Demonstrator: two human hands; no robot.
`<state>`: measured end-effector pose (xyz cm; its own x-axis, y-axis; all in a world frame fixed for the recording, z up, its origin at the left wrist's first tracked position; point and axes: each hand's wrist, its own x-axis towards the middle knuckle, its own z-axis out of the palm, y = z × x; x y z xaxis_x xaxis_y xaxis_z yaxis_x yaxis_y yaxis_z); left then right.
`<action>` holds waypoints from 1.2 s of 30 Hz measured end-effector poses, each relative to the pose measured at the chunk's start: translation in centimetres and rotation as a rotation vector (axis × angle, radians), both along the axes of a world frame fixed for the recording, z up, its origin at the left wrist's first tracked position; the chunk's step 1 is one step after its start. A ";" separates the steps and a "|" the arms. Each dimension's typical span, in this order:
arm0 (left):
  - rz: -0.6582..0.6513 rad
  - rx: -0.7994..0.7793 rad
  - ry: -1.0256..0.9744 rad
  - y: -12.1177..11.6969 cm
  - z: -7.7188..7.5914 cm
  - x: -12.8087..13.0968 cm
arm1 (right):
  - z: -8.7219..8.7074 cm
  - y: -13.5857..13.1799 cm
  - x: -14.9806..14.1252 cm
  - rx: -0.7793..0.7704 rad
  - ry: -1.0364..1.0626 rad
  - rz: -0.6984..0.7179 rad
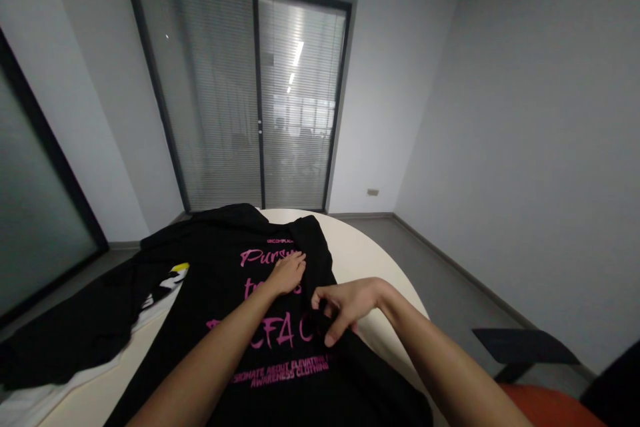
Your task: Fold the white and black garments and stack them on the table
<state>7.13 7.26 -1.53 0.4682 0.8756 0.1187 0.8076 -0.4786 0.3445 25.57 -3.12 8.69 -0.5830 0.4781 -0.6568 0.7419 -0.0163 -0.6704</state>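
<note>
Angling inward, both hands (289, 273) (353, 305) touch the black garment (220, 283).

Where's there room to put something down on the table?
Bare table shows beyond the right hand, between the shirt and the table's edge. Another strip lies left, between the shirt and white cloth. The middle is crowded: shirt, left hand, right hand.

Dim light, glare on glass (306, 70)

We see dark-framed glass panels (258, 73) with blinds (215, 100), a pale wall plate (373, 192), and an orange-seated chair (545, 405).
</note>
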 end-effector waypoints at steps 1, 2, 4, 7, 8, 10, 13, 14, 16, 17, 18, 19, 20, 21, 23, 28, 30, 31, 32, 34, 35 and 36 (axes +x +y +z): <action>0.023 -0.002 -0.008 0.3 -0.1 -0.1 | 0.2 -0.2 -0.1 -0.055 0.051 0.001; 0.046 -0.003 -0.012 0.6 -0.3 -0.3 | 0.2 -0.4 -0.3 -0.106 0.064 0.019; 0.077 -0.006 -0.008 0.9 -0.8 -0.7 | 0.0 -0.7 -0.9 -0.181 0.002 0.073; 0.065 0.002 0.012 0.9 -1.5 -1.2 | -0.9 -0.9 -2.1 -0.263 -0.140 0.169; 0.056 0.010 0.016 0.8 -1.7 -1.3 | -1.1 -1.0 -2.6 -0.284 -0.177 0.216; 0.046 0.026 0.021 0.5 -1.9 -1.3 | -1.2 -1.4 -3.3 -0.285 -0.215 0.308; 0.035 0.038 0.027 0.4 -1.9 -1.3 | -0.2 -2.5 -4.2 -0.269 -0.136 0.405; 0.028 0.038 0.029 0.4 -1.8 -1.3 | 0.3 -2.9 -4.5 -0.298 -0.085 0.420; 0.009 0.036 0.032 0.6 -1.6 -1.5 | 1.0 -3.6 -5.0 -0.421 -0.024 0.449; -0.001 0.033 0.032 0.6 -1.5 -1.6 | 1.2 -3.9 -5.3 -0.486 -0.020 0.463; -0.008 0.030 0.032 0.7 -1.5 -1.7 | 1.2 -4.0 -5.4 -0.534 -0.027 0.478; -0.013 0.026 0.032 0.7 -1.4 -1.8 | 1.0 -3.9 -5.4 -0.553 -0.036 0.492; -0.015 0.022 0.031 0.6 -1.3 -1.9 | 0.7 -3.7 -5.3 -0.534 -0.032 0.491; -0.015 0.017 0.030 0.5 -1.3 -2.0 | 0.3 -3.3 -5.0 -0.484 -0.014 0.467; -0.015 0.007 0.030 -0.1 -1.1 -2.1 | -0.8 -1.9 -3.7 -0.305 0.040 0.328; 0.024 0.002 0.057 -3.5 -0.5 -2.3 | -3.7 2.5 0.3 0.579 -0.223 -0.395; 0.004 0.009 0.065 -5.6 0.0 -2.3 | -4.7 4.1 1.3 0.831 -0.380 -0.614; -0.030 0.003 0.068 -6.6 0.2 -2.3 | -5.2 4.8 1.6 0.872 -0.417 -0.669; -0.072 -0.015 0.075 -7.6 0.5 -2.3 | -5.7 5.5 1.8 0.870 -0.427 -0.695; -0.144 -0.049 0.094 -9.3 1.0 -2.4 | -6.5 6.7 1.9 0.835 -0.420 -0.725; -0.171 -0.059 0.098 -9.9 1.1 -2.4 | -7.0 7.3 1.9 0.828 -0.413 -0.745; -0.188 -0.062 0.097 -10.3 1.2 -2.4 | -7.3 7.9 1.7 0.825 -0.404 -0.764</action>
<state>4.68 -3.04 -0.31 0.6308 0.7759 0.0137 0.7367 -0.6043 0.3035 27.28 4.77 1.35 0.2140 0.9750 -0.0592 0.8871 -0.2193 -0.4062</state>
